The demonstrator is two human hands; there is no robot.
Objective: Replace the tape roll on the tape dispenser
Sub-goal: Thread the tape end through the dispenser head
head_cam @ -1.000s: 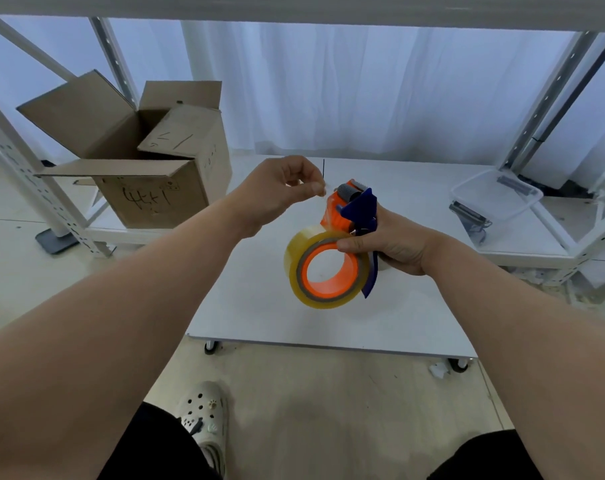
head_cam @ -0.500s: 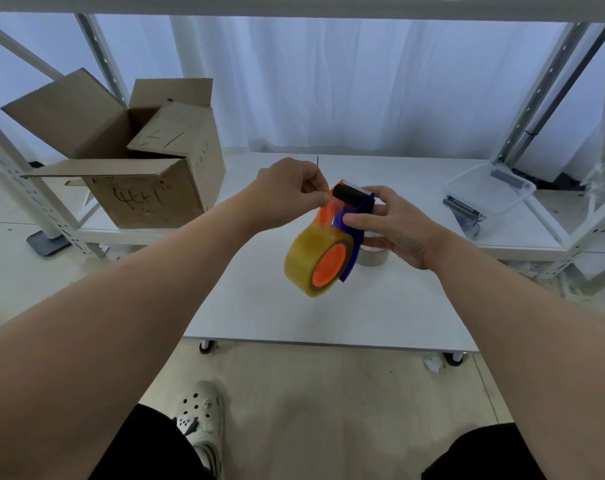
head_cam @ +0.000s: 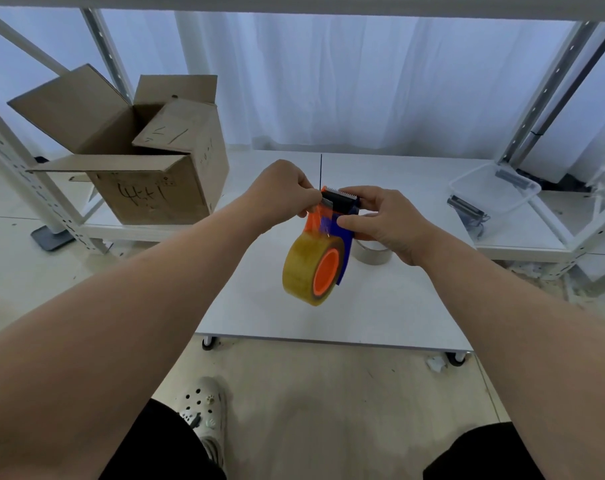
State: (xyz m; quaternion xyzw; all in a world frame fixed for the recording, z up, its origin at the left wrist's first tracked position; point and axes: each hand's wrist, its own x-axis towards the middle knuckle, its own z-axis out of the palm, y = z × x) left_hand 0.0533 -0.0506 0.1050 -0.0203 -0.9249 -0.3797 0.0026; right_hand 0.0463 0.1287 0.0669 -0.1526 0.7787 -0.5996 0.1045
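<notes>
1. White curtains (head_cam: 329, 81) are hanging well behind the tape dispenser (head_cam: 341, 202), and a white counter (head_cam: 329, 313) is lying below it; the person is holding the dispenser in the air above the counter
2. A full tape roll (head_cam: 299, 268) is sitting on the orange hub (head_cam: 325, 271) at the dispenser's lower end, so I am judging the mounting as done and the threading as the step in hand
3. At the dispenser's left side, the left hand (head_cam: 280, 194) is curling in and pinching the tape strip (head_cam: 315, 220), holding it stretched from the roll up toward the toothed blade at the dispenser's top
4. From the dispenser's right, the right hand (head_cam: 387, 220) is gripping the blue frame, thumb on the near face and fingers wrapping round by the blade
5. The next move is probably calling for the strip to be laid flat against the teeth without folding onto itself, and for fingertips to stay off the serrations
6. The roll is looking glossy, amber and translucent, a thick cylinder; the hub and frame are looking like smooth hard plastic; the blade end is showing black with a saw edge; the strip is a thin clear film catching light
7. Just behind the dispenser a pale, nearly spent roll (head_cam: 372, 254) is resting on the counter; far to its left a matt cardboard box (head_cam: 148, 188) is standing open, and far to its right a clear plastic tub (head_cam: 495, 188) is sitting
</notes>
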